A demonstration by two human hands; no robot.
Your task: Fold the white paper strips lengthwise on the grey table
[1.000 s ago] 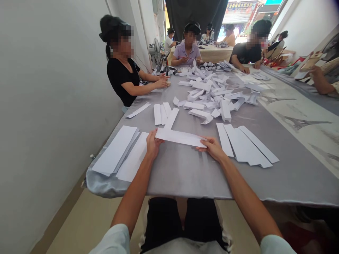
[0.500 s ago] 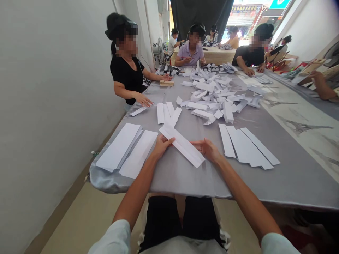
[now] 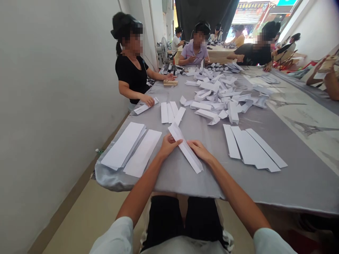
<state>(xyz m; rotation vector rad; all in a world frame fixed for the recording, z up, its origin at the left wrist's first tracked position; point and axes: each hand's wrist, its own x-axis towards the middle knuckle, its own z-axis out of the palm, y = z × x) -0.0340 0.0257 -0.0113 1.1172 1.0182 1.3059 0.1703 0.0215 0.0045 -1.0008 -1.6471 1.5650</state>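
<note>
folded paper strip (image 3: 185,150) lies diagonally on the tabletop (image 3: 291,183) directly before the wearer, its far end pointing up and left in the view. setting: long table under a grey, satin-like cloth, white wall (image 3: 53,123) along the left side, standing fan (image 3: 164,49) beyond, co-workers seated farther along. mid-table sits a loose heap of folded paper pieces (image 3: 214,93), with a wooden block (image 3: 170,82) past it and a small group of flat strips (image 3: 169,113) nearer. one co-worker's hand (image 3: 147,100) rests on a single strip (image 3: 145,107). flanking the wearer are stacked white sheets (image 3: 123,144) at left and overlapping long strips (image 3: 251,150) at right, neither touching the hands. left hand (image 3: 168,146) and right hand (image 3: 200,151) are both part open, low over the strip, one on each long side, near its far half. fingers (image 3: 178,141) of the left hand lie on the strip's upper part; fingers (image 3: 192,144) of the right touch its other edge. firmness of hold: cannot tell. technique note: flat support and contact from both sides look well suited to keeping the folded edges level.
</note>
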